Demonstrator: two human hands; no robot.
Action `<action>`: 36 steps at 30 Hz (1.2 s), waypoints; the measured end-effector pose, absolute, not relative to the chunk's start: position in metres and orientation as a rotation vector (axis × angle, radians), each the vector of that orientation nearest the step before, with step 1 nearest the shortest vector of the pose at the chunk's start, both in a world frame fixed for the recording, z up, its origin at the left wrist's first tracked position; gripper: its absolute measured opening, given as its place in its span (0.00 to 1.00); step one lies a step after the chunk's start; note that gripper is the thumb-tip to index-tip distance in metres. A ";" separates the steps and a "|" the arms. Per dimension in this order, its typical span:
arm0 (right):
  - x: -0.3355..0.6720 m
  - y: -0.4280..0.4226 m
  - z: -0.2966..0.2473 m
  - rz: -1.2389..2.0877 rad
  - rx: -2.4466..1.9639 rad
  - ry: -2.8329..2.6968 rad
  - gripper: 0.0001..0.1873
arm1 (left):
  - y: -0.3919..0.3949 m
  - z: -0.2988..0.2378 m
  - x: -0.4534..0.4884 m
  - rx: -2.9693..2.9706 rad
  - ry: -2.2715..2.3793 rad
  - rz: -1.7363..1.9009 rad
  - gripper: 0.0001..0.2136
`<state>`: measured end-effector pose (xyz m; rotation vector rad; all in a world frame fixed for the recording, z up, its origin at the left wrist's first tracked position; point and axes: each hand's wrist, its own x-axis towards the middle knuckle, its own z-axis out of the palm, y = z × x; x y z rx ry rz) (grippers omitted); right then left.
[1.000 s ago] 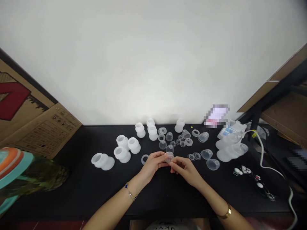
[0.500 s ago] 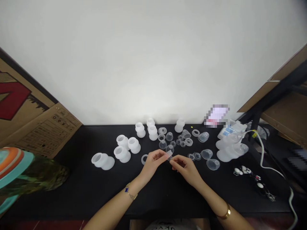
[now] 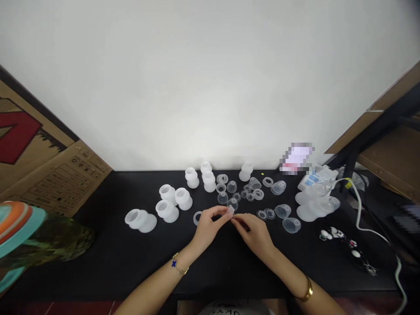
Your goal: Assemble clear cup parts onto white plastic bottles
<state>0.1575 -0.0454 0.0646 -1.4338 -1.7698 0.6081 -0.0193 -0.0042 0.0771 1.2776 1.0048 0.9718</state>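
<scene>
My left hand [image 3: 210,221] pinches a small translucent piece [image 3: 231,210] that looks like a bottle collar; its exact shape is hard to make out. Close against its lower right side, the fingertips of my right hand [image 3: 254,229] are pinched together, and whatever lies between them is hidden. Just beyond the hands rests a clear domed cap [image 3: 232,203]. A translucent ring [image 3: 197,217] lies beside my left hand, partly covered. Right of my hands are flat clear discs [image 3: 270,213] and more clear caps [image 3: 292,225].
Several white bottle bodies [image 3: 167,211] stand or lie to the left and back. Assembled bottles [image 3: 316,208] lie right, near a white cable [image 3: 361,214], a beaded strap [image 3: 355,253] and a blurred phone [image 3: 296,157]. A large jug [image 3: 55,238] and cardboard box [image 3: 55,175] occupy the left.
My right fingertips have shifted slightly left and closed more tightly near the small piece. The piece in my left hand has tilted a little. Everything on the table stays put.
</scene>
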 end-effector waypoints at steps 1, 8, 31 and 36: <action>0.158 -0.045 0.065 0.634 -1.438 -1.752 0.08 | -0.004 0.077 -0.019 1.267 0.989 0.959 0.12; 0.162 -0.040 0.077 0.932 -1.455 -1.587 0.15 | -0.004 0.080 -0.018 1.099 0.881 0.937 0.12; 0.160 -0.045 0.085 1.280 -1.271 -1.528 0.21 | -0.006 0.082 -0.018 1.116 0.892 0.908 0.09; 0.160 -0.046 0.086 1.271 -1.245 -1.551 0.22 | -0.006 0.084 -0.017 1.063 0.870 0.896 0.10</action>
